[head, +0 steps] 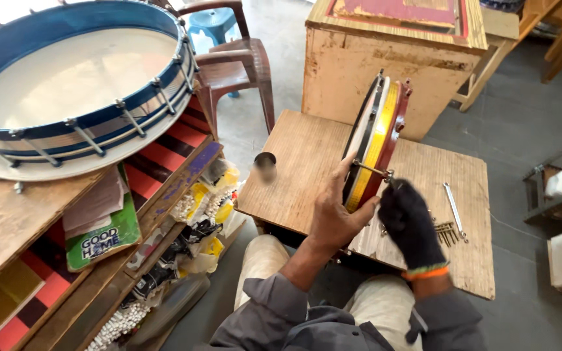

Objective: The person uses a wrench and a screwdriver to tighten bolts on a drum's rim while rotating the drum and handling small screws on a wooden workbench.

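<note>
Small frame drum [376, 140] stands on edge on the low wooden board [307, 162] in front of the seated person, its round faces turned sideways, rim showing red, yellow, black and white bands. Left hand [334, 214], bare, is wrapped against the lower rim with the thumb up along the shell — it grips and steadies the drum upright. Right hand [411, 224], in a dark glove with an orange-and-green cuff, is closed near the end of a tension rod [371, 169] that crosses the rim; whether it pinches the rod itself or a small tool is too blurred to tell. Judging by its build, the drum looks light and stiff at the hoop, while the stretched head would likely be the delicate part — best held by the rim, as the left hand does, not by the skin. Standing on its edge it would probably roll or tip if let go. The metal rod looks thin and smooth, likely slippery to fingers. A spanner [454, 209] and a cluster of small metal fittings [447, 233] lie on the board just right of the gloved hand. A small dark cup [265, 161] sits near the board's left edge. A large blue drum [76, 84] rests on the shelf to the left.
</note>
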